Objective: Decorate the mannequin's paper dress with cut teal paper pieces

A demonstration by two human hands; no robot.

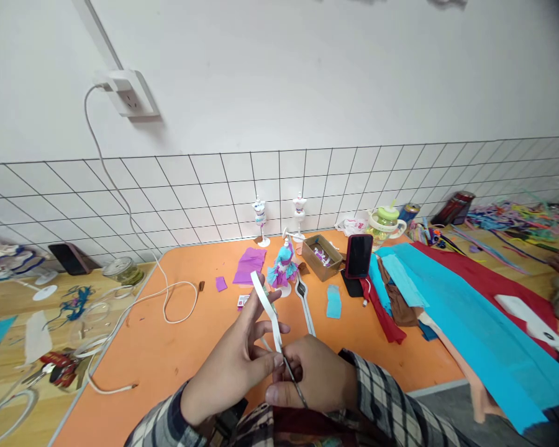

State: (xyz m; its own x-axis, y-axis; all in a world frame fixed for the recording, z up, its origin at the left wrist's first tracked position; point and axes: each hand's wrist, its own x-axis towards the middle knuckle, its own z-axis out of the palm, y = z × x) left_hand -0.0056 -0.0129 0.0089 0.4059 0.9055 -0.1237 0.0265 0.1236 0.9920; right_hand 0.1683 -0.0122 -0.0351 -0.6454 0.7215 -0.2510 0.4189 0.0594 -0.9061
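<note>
Above the orange table's front edge, my left hand (233, 363) pinches a narrow white strip (267, 303) between its fingers. The strip rises past the fingertips and bends at its upper end. Against it, my right hand (314, 372) is closed on a thin dark metal tool (292, 377); its grip hides what kind it is. The tool's tip touches or nearly touches the strip's lower end. Just beyond the hands stands a small dress form (284, 264) in a blue and purple dress. A purple cloth piece (249, 266) lies left of it.
Two bare dress forms (259, 217) stand by the wall. A cardboard box (322, 257), a phone on a stand (358, 256) and a light blue cloth scrap (334, 302) sit right. Long blue fabric (470, 316) drapes off the table. A white cable (168, 288) lies left.
</note>
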